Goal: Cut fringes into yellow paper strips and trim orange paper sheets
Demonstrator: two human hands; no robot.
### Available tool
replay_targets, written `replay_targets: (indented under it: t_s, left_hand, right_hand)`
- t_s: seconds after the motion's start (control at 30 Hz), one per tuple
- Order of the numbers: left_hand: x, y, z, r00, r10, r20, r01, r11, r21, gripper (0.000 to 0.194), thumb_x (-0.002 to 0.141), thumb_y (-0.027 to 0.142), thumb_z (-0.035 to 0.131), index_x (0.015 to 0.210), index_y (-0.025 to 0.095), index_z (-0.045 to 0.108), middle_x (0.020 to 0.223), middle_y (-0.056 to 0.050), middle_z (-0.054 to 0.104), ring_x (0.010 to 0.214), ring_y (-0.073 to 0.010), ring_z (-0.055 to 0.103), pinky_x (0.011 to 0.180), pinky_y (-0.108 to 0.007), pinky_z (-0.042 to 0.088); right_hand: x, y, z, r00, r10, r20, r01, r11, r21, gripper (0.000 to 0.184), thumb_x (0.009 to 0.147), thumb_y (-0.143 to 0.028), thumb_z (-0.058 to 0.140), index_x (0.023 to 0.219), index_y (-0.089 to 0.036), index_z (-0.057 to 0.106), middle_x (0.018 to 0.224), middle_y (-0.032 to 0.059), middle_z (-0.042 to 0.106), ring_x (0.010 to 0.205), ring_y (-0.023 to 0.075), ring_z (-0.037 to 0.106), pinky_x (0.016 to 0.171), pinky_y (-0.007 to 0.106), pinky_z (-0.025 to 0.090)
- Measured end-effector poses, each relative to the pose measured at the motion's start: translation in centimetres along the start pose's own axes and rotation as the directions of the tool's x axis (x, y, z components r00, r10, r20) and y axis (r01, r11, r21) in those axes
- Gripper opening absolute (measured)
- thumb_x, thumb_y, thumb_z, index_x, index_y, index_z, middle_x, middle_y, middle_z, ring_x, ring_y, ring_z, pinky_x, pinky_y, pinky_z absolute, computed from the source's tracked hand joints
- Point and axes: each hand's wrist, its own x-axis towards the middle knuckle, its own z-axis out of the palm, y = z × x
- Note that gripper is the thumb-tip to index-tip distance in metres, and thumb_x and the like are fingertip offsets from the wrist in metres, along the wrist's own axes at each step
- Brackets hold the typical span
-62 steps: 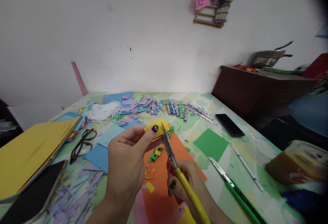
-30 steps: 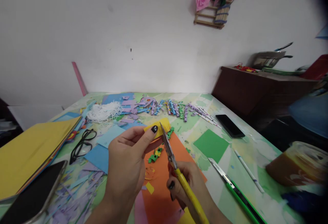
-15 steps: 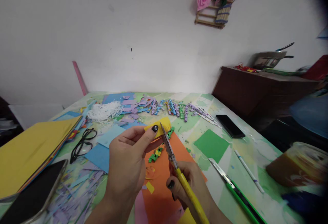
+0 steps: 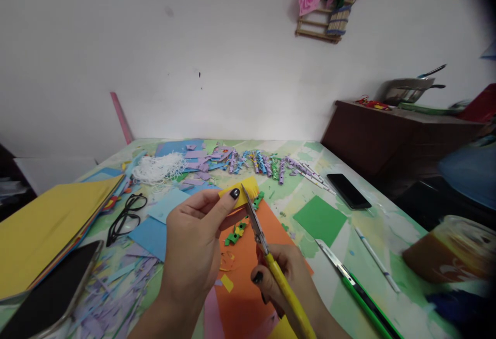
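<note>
My left hand is closed on a small piece of yellow paper, pinched between thumb and fingers. Fine slits fringe that paper's right end. Closed round yellow-handled scissors is my right hand; the blades lie across the paper beside the fringe, their tips near its upper edge. Under both hands lies an orange sheet, with a curled green paper piece bearing a small yellow bit. A yellow scrap rests there too.
Left are a yellow paper stack, a phone, black glasses, white string and purple scraps. Right are a green square, a green utility knife, a second phone and a drink cup. Paper curls lie behind.
Almost nothing differs. The view has shifted very slightly; both hands, the scissors and the yellow paper keep nearly the same place.
</note>
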Motion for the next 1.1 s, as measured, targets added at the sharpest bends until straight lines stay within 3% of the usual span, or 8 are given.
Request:
replay_targets:
  t_s: [0.17, 0.3, 1.1]
  left_hand:
    - [0.01, 0.00, -0.03, 1.000, -0.006, 0.005, 0.006, 1.000, 0.000, 0.014, 0.061, 0.018, 0.081, 0.063, 0.013, 0.068, 0.067, -0.004, 0.073, 0.065, -0.0160, 0.070, 0.065, -0.026, 0.059]
    - [0.11, -0.07, -0.01, 1.000, -0.001, 0.007, 0.001, 1.000, -0.007, 0.015, 0.061, 0.018, 0.082, 0.064, 0.013, 0.068, 0.066, -0.003, 0.074, 0.064, -0.0154, 0.070, 0.064, -0.025, 0.059]
    - [0.06, 0.00, -0.02, 1.000, -0.003, -0.020, 0.004, 0.999, 0.032, 0.017, 0.058, 0.021, 0.083, 0.064, 0.013, 0.068, 0.068, -0.005, 0.074, 0.066, -0.0173, 0.070, 0.066, -0.028, 0.059]
  right_hand:
    - [-0.06, -0.02, 0.11, 0.997, -0.065, 0.032, 0.064, 0.998, 0.029, 0.063, 0.066, -0.079, 0.059, 0.057, -0.021, 0.036, 0.050, -0.0069, 0.028, 0.042, 0.0052, 0.027, 0.038, 0.020, 0.018]
    - [-0.10, -0.13, 0.14, 0.990, -0.115, 0.087, 0.107, 0.990, 0.091, 0.062, 0.069, -0.078, 0.058, 0.059, -0.019, 0.040, 0.054, -0.0061, 0.031, 0.043, 0.0052, 0.028, 0.039, 0.020, 0.019]
    - [0.04, -0.28, 0.41, 0.996, -0.075, 0.045, 0.069, 0.990, 0.120, 0.060, 0.065, -0.076, 0.063, 0.062, -0.019, 0.043, 0.053, -0.0069, 0.030, 0.046, 0.0061, 0.026, 0.038, 0.019, 0.018]
